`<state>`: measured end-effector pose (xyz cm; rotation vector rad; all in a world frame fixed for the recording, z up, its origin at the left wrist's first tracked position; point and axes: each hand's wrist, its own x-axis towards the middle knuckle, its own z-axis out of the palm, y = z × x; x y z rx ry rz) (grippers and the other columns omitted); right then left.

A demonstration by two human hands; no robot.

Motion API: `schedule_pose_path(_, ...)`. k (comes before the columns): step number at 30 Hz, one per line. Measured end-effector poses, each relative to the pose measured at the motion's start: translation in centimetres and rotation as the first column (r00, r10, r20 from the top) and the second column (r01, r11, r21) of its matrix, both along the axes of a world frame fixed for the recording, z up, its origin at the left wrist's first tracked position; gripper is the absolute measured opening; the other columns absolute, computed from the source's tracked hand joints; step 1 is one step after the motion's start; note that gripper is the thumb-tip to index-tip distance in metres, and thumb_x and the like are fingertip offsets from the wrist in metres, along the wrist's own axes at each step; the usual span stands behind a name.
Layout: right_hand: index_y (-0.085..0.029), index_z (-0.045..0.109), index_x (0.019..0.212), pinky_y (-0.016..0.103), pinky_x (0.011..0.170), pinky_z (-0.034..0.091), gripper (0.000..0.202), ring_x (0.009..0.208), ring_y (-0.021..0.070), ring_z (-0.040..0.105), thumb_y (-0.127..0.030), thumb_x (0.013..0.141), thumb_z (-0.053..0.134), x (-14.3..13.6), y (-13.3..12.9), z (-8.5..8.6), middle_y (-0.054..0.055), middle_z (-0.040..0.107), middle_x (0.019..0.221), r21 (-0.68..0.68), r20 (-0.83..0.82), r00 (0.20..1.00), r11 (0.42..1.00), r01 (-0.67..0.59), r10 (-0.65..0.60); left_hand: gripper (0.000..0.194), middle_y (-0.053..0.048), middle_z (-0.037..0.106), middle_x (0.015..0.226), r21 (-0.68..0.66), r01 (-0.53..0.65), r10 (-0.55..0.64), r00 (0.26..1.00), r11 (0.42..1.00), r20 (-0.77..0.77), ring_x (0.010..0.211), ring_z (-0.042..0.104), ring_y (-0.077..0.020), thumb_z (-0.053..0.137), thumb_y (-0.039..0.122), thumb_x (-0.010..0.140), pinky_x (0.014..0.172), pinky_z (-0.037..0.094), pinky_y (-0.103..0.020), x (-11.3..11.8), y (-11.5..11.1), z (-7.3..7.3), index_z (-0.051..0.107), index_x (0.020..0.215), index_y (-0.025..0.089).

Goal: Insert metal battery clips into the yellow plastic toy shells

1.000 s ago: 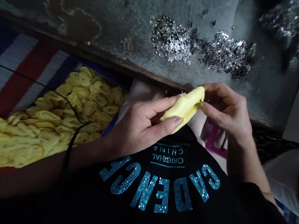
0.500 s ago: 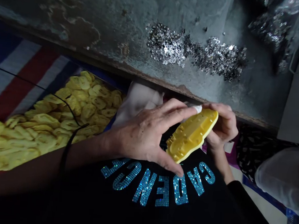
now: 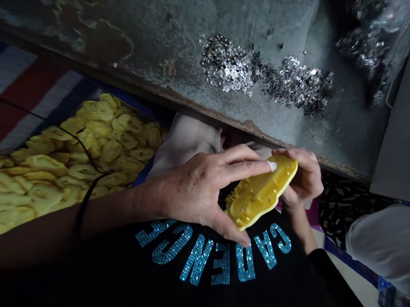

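A moulded yellow plastic shell [image 3: 260, 195] with a wavy rim and small pegs on its inner face is held in front of the black shirt [image 3: 273, 280]. My left hand [image 3: 202, 186] grips it from the left, thumb at the lower edge. A fingertip with a white covering rests on its upper inner face. My right hand [image 3: 303, 177] is closed around the far right end, its fingers partly hidden behind the shell. On the metal bench [image 3: 158, 24] beyond my hands lies a pile of small shiny metal pieces [image 3: 228, 66].
Many similar yellow pieces [image 3: 52, 171] fill a container at left, beside striped cloth [image 3: 30, 94]. A clear bag of metal pieces [image 3: 370, 48] sits at the bench's right end. The bench's worn front edge [image 3: 208, 109] runs just past my hands. A black cord [image 3: 46, 116] crosses the left side.
The shell has tilted slightly, showing more of its inner face. My left fingertip has moved from its top edge onto that face. The view has shifted a little.
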<state>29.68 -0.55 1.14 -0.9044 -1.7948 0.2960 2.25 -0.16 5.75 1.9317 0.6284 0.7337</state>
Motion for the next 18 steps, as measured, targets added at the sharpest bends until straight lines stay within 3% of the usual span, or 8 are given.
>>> schedule_pose_path(5,-0.035,0.072,0.15,0.047,0.083,0.07,0.043,0.098,0.0272,0.082,-0.048,0.108,0.074,-1.1,-0.2,-0.7,0.006,0.081,0.117,0.013,-0.114,0.993,1.0,0.013,-0.011,0.109,-0.015,0.068,0.163,-0.083,-0.012,0.019,0.996,0.996,0.086,0.144,0.073,-0.0388,0.104,0.064,0.074,0.118,0.067,-0.05,0.1,-0.4,-0.1,0.06,0.167,0.03)
schedule_pose_path(7,-0.034,0.072,0.148,0.046,0.088,0.07,0.041,0.103,0.0263,0.082,-0.05,0.11,0.073,-1.2,-0.3,-0.6,0.007,0.081,0.12,-0.076,-0.133,0.99,0.997,0.032,-0.042,0.105,-0.014,0.071,0.161,-0.181,-0.056,0.084,0.985,0.982,0.149,0.14,0.076,-0.039,0.106,0.057,0.073,0.11,0.07,-0.05,-0.1,-0.4,0.3,0.06,0.163,0.032)
schedule_pose_path(9,-0.034,0.069,0.152,0.044,0.092,0.07,0.047,0.111,0.0263,0.082,-0.052,0.11,0.075,-0.9,-0.1,0.4,0.008,0.081,0.128,-0.268,-0.091,0.996,0.963,-0.039,0.014,0.083,-0.012,0.079,0.147,-0.306,-0.12,0.163,0.979,0.944,0.12,0.128,0.08,-0.0356,0.102,0.054,0.079,0.099,0.071,-0.045,-0.6,-0.2,0.9,0.067,0.149,0.029)
schedule_pose_path(11,-0.034,0.062,0.163,0.044,0.096,0.07,0.066,0.123,0.0279,0.081,-0.055,0.104,0.083,-0.4,0.6,2.1,0.011,0.077,0.146,-0.423,-0.018,0.99,0.896,-0.136,0.142,0.052,-0.009,0.085,0.124,-0.445,-0.167,0.19,0.982,0.88,0.008,0.111,0.083,-0.0293,0.094,0.055,0.089,0.085,0.068,-0.037,-1.2,0.4,1.6,0.073,0.127,0.025)
schedule_pose_path(13,-0.033,0.057,0.169,0.045,0.101,0.069,0.087,0.127,0.0288,0.078,-0.054,0.094,0.095,-0.3,1.7,4.0,0.013,0.072,0.158,-0.432,0.079,0.971,0.886,-0.169,0.224,0.043,-0.006,0.085,0.104,-0.585,-0.137,0.138,0.99,0.799,-0.044,0.094,0.083,-0.0245,0.086,0.059,0.097,0.072,0.064,-0.03,-1.8,1.2,2.0,0.072,0.112,0.022)
schedule_pose_path(15,-0.03,0.071,0.155,0.041,0.098,0.068,0.07,0.114,0.0253,0.079,-0.049,0.093,0.097,-0.8,2.8,5.4,0.009,0.081,0.14,-0.477,0.14,0.927,0.844,-0.245,0.348,0.052,-0.005,0.083,0.094,-0.681,-0.068,0.107,0.994,0.729,0.015,0.081,0.082,-0.0225,0.081,0.07,0.098,0.06,0.059,-0.026,-2.4,1.9,1.8,0.067,0.111,0.022)
schedule_pose_path(17,-0.026,0.082,0.126,0.033,0.082,0.066,0.04,0.091,0.019,0.077,-0.048,0.095,0.095,-2.0,3.5,5.5,0.002,0.085,0.109,-0.602,0.022,0.906,0.729,-0.326,0.423,0.068,-0.006,0.083,0.096,-0.713,-0.067,0.188,0.978,0.698,0.091,0.072,0.081,-0.0216,0.081,0.081,0.094,0.055,0.057,-0.026,-3.0,2.3,1.3,0.065,0.125,0.023)
schedule_pose_path(18,-0.025,0.082,0.113,0.03,0.075,0.064,0.034,0.082,0.0165,0.075,-0.05,0.095,0.095,-2.8,3.7,5.1,0.0,0.083,0.097,-0.666,-0.114,0.91,0.65,-0.367,0.398,0.076,-0.007,0.084,0.103,-0.71,-0.098,0.256,0.959,0.697,0.119,0.071,0.08,-0.021,0.083,0.083,0.09,0.055,0.057,-0.026,-3.3,2.3,0.9,0.065,0.135,0.024)
